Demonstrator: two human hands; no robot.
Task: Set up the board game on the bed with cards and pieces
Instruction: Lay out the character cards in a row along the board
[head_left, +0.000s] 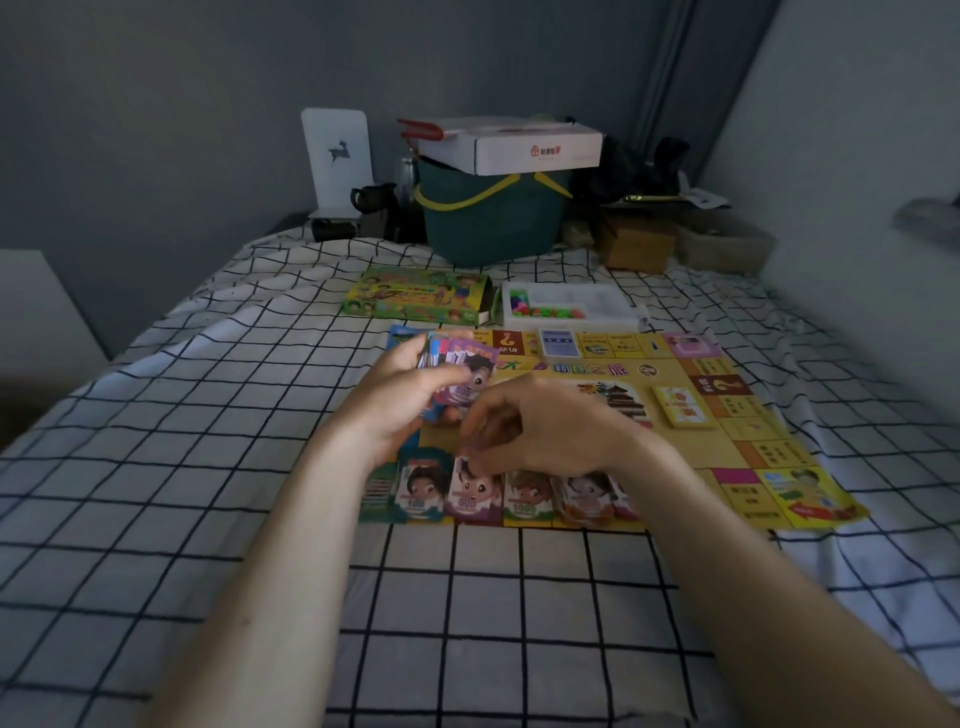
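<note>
Stack of paper play-money notes (457, 371) gripped in left hand (400, 395) above game board (675, 364) on bed (208, 467); right hand (540, 426) fingers pinching one note. Thin, light, floppy, slippery; best pinched at a short edge.

Glossy paper board (675, 364) (cloth sheet (208, 467))

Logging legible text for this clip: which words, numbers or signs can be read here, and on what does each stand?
"100": note pile at the game board's near edge.
"500": next pile, under the right hand.
"1000": third pile.
"?": dark red board square.
Red house logo: white box on the green bin; its characters are blurred.
Unreadable: board title and squares, game box, notes the left hand holds.
</note>
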